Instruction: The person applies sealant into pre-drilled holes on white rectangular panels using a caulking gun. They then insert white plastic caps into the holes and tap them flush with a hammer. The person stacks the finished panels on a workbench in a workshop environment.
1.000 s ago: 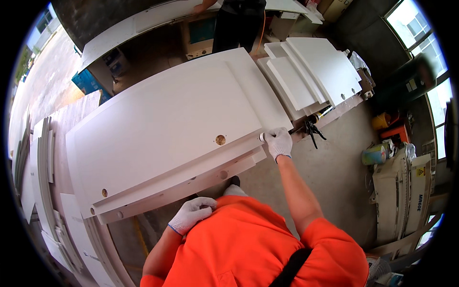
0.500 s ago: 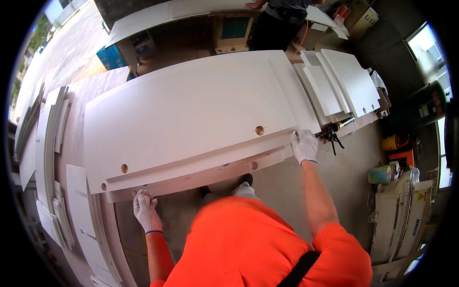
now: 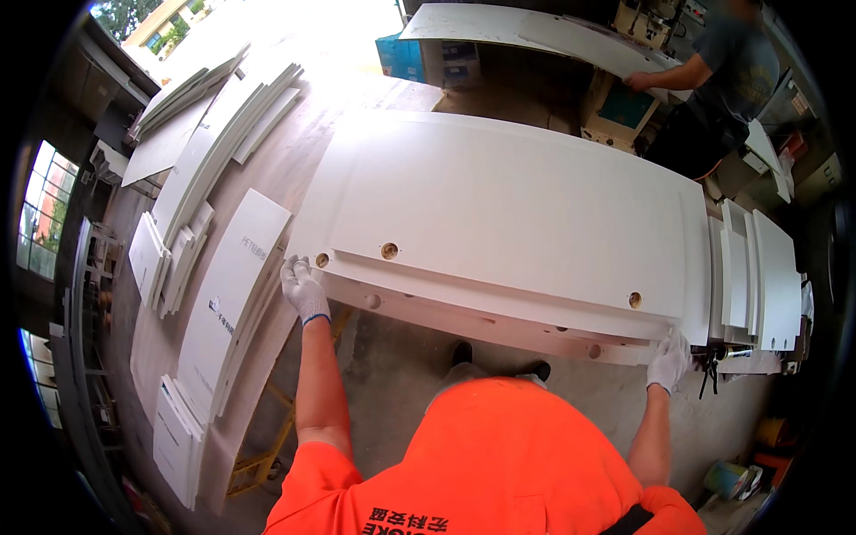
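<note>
A large white panel [image 3: 517, 205] with round drilled holes lies on top of other white panels [image 3: 473, 316], whose near edges stick out toward me. My left hand [image 3: 304, 291], in a white knit glove, grips the stack at its near left corner, beside one of the holes. At the near right corner my right hand [image 3: 669, 361], gloved alike, is closed on the panel edge. The fingers of both hands are partly hidden, so I cannot tell how many panels they hold.
Long white boards [image 3: 234, 303] lie on the bench to the left. Smaller panels [image 3: 774, 276] and a black-handled caulking gun [image 3: 711, 367] are at the right. Across from me a person [image 3: 727, 80] stands at another white board [image 3: 535, 31]. A blue box [image 3: 400, 57] stands behind.
The view has swung left, showing more boards on that side. My left hand has gone from under the near edge up to the left corner. My right hand stays at the right corner.
</note>
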Available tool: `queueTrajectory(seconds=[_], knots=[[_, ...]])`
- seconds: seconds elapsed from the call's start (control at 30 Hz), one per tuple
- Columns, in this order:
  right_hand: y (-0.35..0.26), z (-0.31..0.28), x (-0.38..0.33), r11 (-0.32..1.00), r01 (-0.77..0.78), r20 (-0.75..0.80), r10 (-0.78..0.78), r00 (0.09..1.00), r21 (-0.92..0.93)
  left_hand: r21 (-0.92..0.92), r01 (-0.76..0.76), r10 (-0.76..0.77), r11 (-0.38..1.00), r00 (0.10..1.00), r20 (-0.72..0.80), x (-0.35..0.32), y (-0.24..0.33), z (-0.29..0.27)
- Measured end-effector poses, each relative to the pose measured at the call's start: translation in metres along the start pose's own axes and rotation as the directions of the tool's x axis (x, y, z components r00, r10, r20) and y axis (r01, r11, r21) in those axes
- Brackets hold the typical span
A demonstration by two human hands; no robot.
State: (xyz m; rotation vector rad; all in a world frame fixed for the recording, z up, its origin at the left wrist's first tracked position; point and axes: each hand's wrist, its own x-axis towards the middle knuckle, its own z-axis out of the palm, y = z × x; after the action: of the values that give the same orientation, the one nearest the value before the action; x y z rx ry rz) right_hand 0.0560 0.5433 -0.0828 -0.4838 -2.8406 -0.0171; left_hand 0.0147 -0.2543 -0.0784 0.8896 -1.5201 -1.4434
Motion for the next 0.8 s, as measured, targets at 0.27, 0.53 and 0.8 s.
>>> queueTrajectory(seconds=[0.27,0.53,0.8], knots=[[-0.01,-0.003,0.0,0.995,-0.084,0.04,0.082,0.996,0.054,0.757,-0.448,0.299,0.476,0.892,0.34,0.023,-0.043,0.0],[-0.005,0.0,-0.01,0.994,0.003,-0.048,0.002,0.999,0.111,0.738,-0.41,0.103,0.536,0.9,0.424,0.033,-0.029,-0.007],[0.004,0.003,-0.007,0.997,0.009,0.005,-0.009,1.0,0.078,0.774,-0.507,0.105,0.379,0.855,0.508,0.029,-0.011,-0.006]])
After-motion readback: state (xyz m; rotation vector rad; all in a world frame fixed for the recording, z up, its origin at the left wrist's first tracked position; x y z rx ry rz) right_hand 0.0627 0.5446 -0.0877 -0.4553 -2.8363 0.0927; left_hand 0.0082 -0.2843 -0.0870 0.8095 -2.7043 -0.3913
